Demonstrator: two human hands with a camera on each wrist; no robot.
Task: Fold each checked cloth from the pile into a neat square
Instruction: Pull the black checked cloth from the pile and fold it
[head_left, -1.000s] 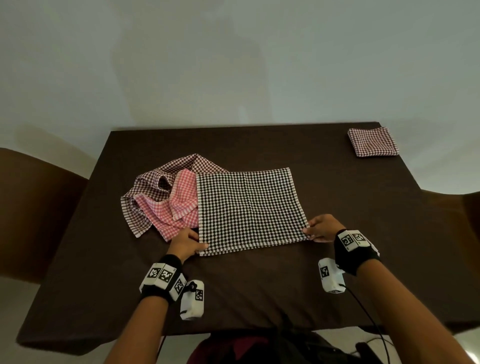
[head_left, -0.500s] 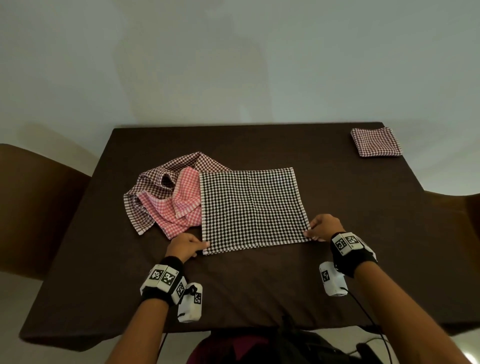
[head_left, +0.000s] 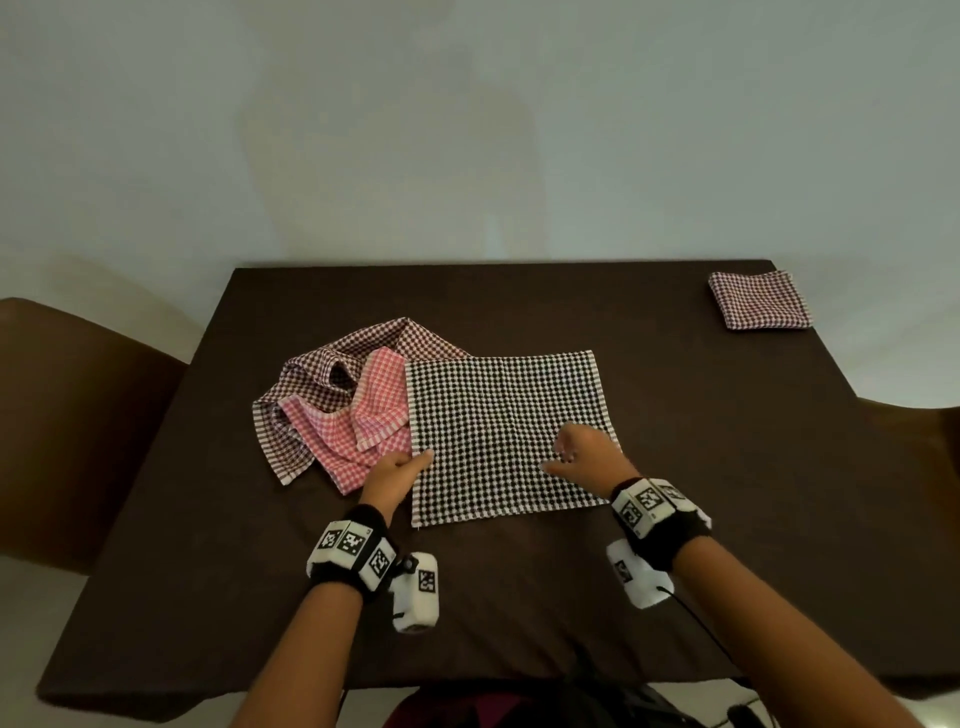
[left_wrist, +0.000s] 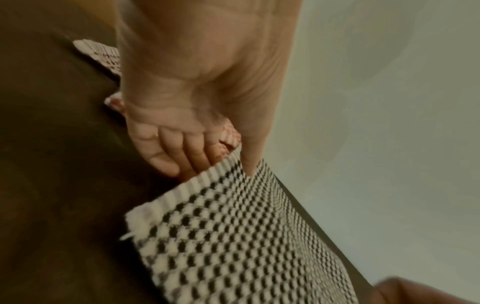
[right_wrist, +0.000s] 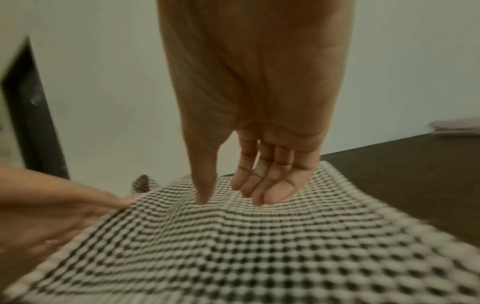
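A black-and-white checked cloth lies spread flat on the dark table. My left hand is at its left edge. In the left wrist view the thumb lies on top of the cloth and the fingers tuck under the hem, pinching it. My right hand hovers over the cloth's right half with relaxed fingers and holds nothing. In the right wrist view its thumb tip points down at the cloth. The pile of crumpled maroon and pink checked cloths lies just left of it.
One folded maroon checked square sits at the table's far right corner. Brown chairs stand at the left and right sides. A pale wall is behind the table.
My right hand has left the cloth's near right corner and moved left and forward over the cloth. My left hand has slid from the near left corner further up the left edge.
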